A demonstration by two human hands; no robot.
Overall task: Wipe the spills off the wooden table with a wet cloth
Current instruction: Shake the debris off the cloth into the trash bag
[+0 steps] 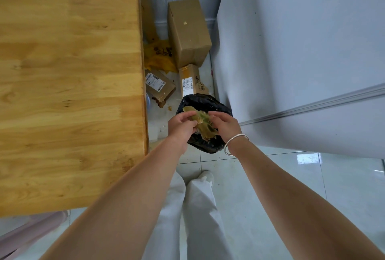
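Both my hands hold a crumpled yellow-green cloth (203, 123) over a bin lined with a black bag (205, 145) on the floor. My left hand (182, 124) grips the cloth's left part. My right hand (224, 125), a silver bangle on its wrist, pinches the right part. The cloth looks stained and its lower edge hangs over the bag's opening. The wooden table (68, 84) fills the left of the view, its right edge just left of my hands; faint marks show near its near right corner.
Cardboard boxes (188, 32) and a yellow plastic bag (159, 55) lie on the tiled floor behind the bin, with crumbs scattered around. A grey wall (291, 51) stands at the right. My legs and a white shoe (206, 176) are below. A pink stool (31, 232) sits by the table's near edge.
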